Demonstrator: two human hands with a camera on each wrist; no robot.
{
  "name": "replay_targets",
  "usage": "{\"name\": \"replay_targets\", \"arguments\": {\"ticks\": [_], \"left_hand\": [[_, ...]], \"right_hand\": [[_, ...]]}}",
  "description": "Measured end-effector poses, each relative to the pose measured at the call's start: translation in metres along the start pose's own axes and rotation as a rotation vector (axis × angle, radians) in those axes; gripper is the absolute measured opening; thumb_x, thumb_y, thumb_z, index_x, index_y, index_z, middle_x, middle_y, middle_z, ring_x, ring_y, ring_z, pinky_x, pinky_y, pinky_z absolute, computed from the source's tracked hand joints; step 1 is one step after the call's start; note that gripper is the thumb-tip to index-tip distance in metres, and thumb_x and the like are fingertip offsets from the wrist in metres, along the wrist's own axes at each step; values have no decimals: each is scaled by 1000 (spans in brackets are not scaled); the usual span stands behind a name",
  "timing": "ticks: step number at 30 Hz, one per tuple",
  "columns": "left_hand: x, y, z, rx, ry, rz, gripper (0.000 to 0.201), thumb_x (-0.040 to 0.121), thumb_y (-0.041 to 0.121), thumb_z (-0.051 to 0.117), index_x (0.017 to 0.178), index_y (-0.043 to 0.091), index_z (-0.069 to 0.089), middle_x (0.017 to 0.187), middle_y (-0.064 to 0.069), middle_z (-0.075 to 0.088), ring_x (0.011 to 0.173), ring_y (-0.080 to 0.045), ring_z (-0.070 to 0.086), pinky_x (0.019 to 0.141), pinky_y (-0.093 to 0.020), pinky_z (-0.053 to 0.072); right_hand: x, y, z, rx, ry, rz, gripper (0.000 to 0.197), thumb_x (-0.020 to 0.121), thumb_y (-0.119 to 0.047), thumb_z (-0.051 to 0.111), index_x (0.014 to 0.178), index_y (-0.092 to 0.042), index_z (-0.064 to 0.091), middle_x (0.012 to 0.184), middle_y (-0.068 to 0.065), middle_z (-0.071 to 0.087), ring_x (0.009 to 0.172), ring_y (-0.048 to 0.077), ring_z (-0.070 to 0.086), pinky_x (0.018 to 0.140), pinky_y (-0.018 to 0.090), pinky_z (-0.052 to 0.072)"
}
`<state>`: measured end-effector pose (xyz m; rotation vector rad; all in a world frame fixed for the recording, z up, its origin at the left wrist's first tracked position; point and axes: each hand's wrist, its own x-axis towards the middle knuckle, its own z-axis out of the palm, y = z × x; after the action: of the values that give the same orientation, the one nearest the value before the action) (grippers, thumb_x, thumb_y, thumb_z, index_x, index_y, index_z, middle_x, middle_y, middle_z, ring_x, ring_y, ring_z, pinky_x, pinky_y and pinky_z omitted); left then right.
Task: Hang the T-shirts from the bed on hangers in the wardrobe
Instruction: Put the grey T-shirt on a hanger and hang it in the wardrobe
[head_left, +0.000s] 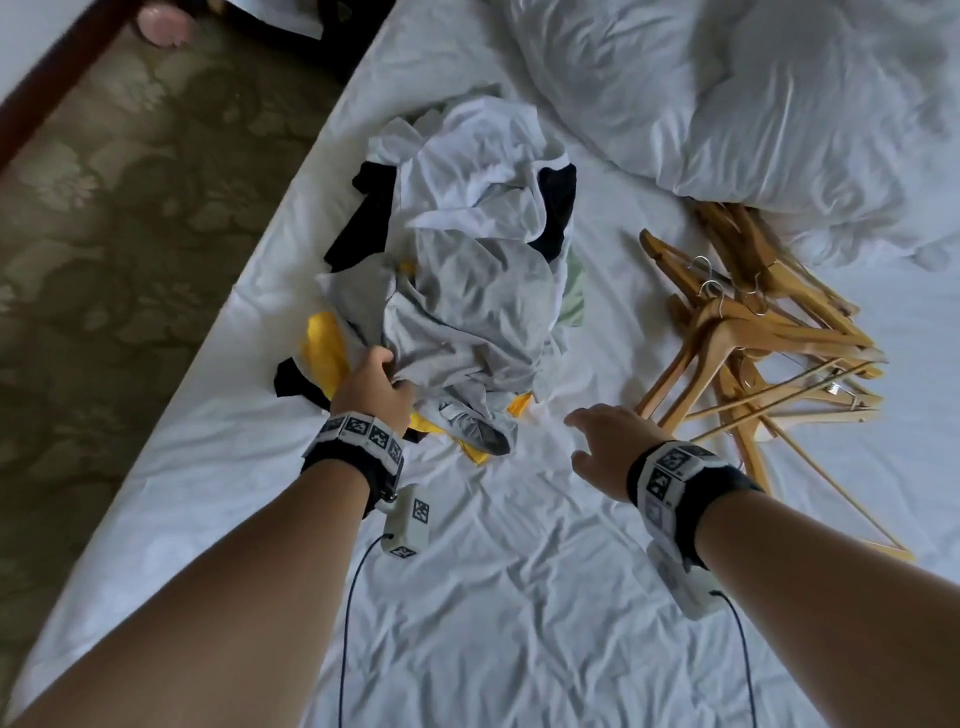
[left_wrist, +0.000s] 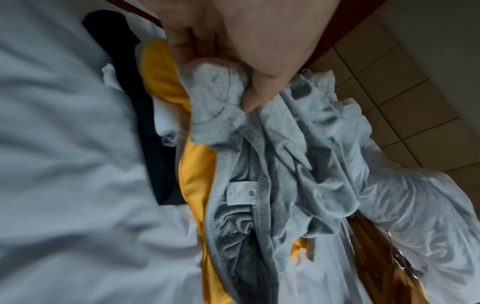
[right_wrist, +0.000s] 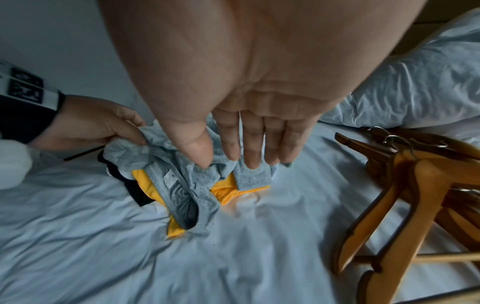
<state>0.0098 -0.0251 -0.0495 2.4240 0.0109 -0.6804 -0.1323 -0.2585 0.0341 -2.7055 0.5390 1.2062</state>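
Observation:
A heap of T-shirts lies on the white bed (head_left: 493, 597): a grey T-shirt (head_left: 467, 312) on top, a white one (head_left: 478, 166) behind it, with yellow (head_left: 324, 348) and black (head_left: 369, 218) cloth beneath. My left hand (head_left: 376, 387) grips the grey T-shirt (left_wrist: 259, 164) at its near left edge, thumb and fingers (left_wrist: 257, 90) pinching a fold. My right hand (head_left: 602, 441) hovers open above the sheet, fingers (right_wrist: 253, 148) straight over the grey T-shirt (right_wrist: 187, 181), holding nothing. Wooden hangers (head_left: 753, 353) lie in a pile to its right.
A rumpled white duvet (head_left: 753, 104) fills the far right of the bed, overlapping the hangers (right_wrist: 415, 195). Patterned carpet (head_left: 130, 234) runs along the bed's left edge. Cables trail from both wrist cameras across the near sheet.

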Motion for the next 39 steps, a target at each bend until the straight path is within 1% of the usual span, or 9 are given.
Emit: {"name": "replay_targets", "arguments": {"ticks": [6, 11, 18, 24, 30, 35, 36, 37, 39], "left_hand": [[-1, 32, -30, 48, -114, 197, 40, 99, 28, 52, 66, 9, 41, 58, -11, 36, 57, -26, 34, 52, -34, 22], [-26, 85, -67, 63, -183, 410, 36, 98, 38, 57, 81, 6, 62, 75, -14, 62, 73, -30, 59, 66, -39, 48], [-98, 168, -111, 108, -181, 492, 42, 101, 40, 54, 84, 2, 57, 70, -15, 52, 65, -23, 49, 58, -32, 33], [-195, 241, -152, 183, -124, 582, 38, 104, 43, 50, 86, 12, 62, 82, -7, 63, 84, -26, 60, 76, -36, 48], [-322, 299, -183, 224, -36, 693, 34, 105, 43, 49, 95, 16, 66, 98, 1, 66, 102, -23, 64, 96, -35, 49], [-420, 345, -201, 161, 132, 780, 47, 106, 38, 51, 68, 11, 59, 63, -4, 55, 64, -9, 48, 63, -32, 36], [-437, 353, -204, 147, 164, 789, 41, 106, 38, 51, 95, -1, 56, 62, -7, 51, 61, -8, 44, 59, -30, 33], [-455, 360, -206, 144, 197, 807, 40, 106, 39, 50, 72, 24, 35, 60, -5, 47, 61, -10, 43, 58, -31, 31], [-481, 371, -208, 161, 245, 804, 48, 106, 40, 50, 70, 9, 55, 63, -1, 47, 59, -13, 45, 56, -31, 29]], "right_hand": [[-23, 6, -7, 67, 27, 35, 44, 102, -28, 43, 145, -31, 51, 147, -1, 54, 132, 23, 53, 106, 42, 48], [-51, 8, -24, 107, 60, 50, 42, 102, -27, 42, 141, -31, 54, 142, 1, 59, 126, 24, 58, 101, 41, 51], [-114, 19, -68, 229, 171, 18, 42, 99, -23, 39, 134, -34, 60, 133, 0, 64, 105, 23, 69, 86, 37, 59], [-193, 55, -107, 274, 332, -100, 37, 102, -23, 41, 131, -29, 64, 132, -1, 66, 116, 20, 63, 97, 34, 52], [-291, 92, -124, 349, 455, -233, 36, 91, -54, 57, 120, -35, 68, 118, -9, 68, 109, 16, 64, 96, 35, 53], [-366, 114, -131, 439, 514, -353, 48, 79, -77, 61, 100, -35, 66, 98, -12, 67, 87, 8, 62, 75, 30, 50], [-377, 118, -131, 450, 536, -367, 51, 75, -80, 61, 95, -33, 64, 95, -11, 66, 85, 10, 62, 74, 31, 50], [-389, 121, -131, 465, 559, -379, 48, 76, -77, 62, 91, -31, 62, 92, -10, 65, 84, 12, 62, 72, 31, 49], [-409, 127, -131, 462, 624, -393, 30, 85, -55, 64, 80, -27, 57, 83, -8, 61, 80, 17, 61, 66, 29, 46]]}}
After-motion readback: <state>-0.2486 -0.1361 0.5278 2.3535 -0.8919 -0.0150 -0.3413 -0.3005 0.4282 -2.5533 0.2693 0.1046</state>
